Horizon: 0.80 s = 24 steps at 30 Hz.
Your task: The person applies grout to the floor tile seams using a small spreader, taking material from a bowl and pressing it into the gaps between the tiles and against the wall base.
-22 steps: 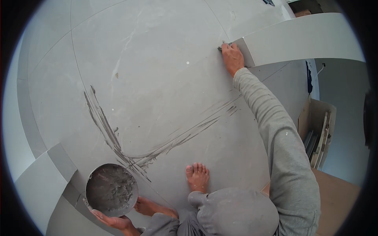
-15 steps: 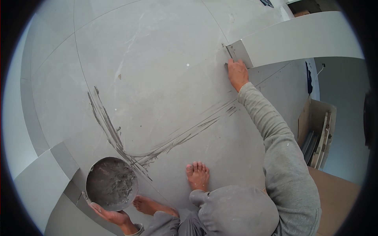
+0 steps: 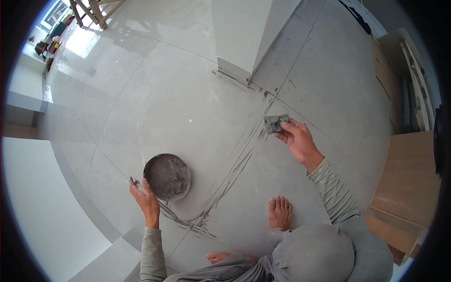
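Note:
My left hand [image 3: 148, 202] is closed on the left side of a round bowl [image 3: 167, 178] holding lumpy grey paste, at the middle left. My right hand [image 3: 298, 143] grips a small flat piece coated in grey paste, seemingly a scraper [image 3: 275, 123], above the floor right of centre. The scraper's surface is mostly hidden by the paste. Dark paste streaks [image 3: 225, 188] run diagonally along a joint in the grey tiled floor [image 3: 117, 122]. My bare right foot [image 3: 280, 211] rests on the tiles below my right hand.
A white column-like block [image 3: 239, 33] stands at the top centre, with paste marks at its base. A white raised structure [image 3: 51, 192] borders the left. Cardboard boxes and boards [image 3: 401, 174] line the right. A wooden frame [image 3: 89, 9] and clutter stand at the top left.
The view has swung. My right hand has left the edge of the white block and now holds the coated scraper up nearer the centre. My left hand and bowl have moved forward and rightward.

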Each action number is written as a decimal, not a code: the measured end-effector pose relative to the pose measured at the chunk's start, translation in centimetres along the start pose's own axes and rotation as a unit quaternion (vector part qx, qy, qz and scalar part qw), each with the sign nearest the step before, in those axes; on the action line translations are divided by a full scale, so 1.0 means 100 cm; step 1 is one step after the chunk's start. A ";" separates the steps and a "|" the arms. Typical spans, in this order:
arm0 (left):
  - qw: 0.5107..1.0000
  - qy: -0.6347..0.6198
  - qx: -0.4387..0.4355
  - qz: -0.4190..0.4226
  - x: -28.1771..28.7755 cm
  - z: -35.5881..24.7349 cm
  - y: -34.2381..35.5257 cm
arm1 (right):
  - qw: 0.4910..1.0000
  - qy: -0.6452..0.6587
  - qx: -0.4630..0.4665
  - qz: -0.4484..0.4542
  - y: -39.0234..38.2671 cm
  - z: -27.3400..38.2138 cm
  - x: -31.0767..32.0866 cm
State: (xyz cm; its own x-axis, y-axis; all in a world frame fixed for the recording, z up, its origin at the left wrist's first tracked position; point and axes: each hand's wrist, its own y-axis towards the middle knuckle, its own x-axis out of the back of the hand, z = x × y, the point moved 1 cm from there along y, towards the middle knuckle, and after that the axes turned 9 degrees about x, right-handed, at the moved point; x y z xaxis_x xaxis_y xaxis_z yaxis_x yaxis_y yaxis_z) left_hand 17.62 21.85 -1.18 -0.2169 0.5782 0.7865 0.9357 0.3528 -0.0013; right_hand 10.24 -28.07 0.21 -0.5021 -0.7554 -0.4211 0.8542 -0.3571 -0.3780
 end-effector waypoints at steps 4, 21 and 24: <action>0.939 0.101 -0.239 0.227 -0.006 -0.143 -0.008 | 0.995 0.091 -0.032 -0.013 -0.010 -0.015 -0.012; 0.861 -0.119 -0.349 0.350 -0.194 -0.264 -0.109 | 0.968 0.227 -0.104 -0.029 -0.009 -0.014 -0.002; 0.837 -0.190 -0.339 0.385 -0.210 -0.258 -0.096 | 0.957 0.245 -0.120 -0.097 -0.006 -0.015 0.004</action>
State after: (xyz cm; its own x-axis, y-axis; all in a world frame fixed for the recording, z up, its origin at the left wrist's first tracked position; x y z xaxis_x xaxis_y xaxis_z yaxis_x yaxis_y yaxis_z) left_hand 20.34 -12.64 -1.74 0.5715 0.6801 0.4591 0.7537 -0.6563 0.0340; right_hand 9.35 -27.35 -1.03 -0.7010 -0.3191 -0.6378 0.7128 -0.2841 -0.6412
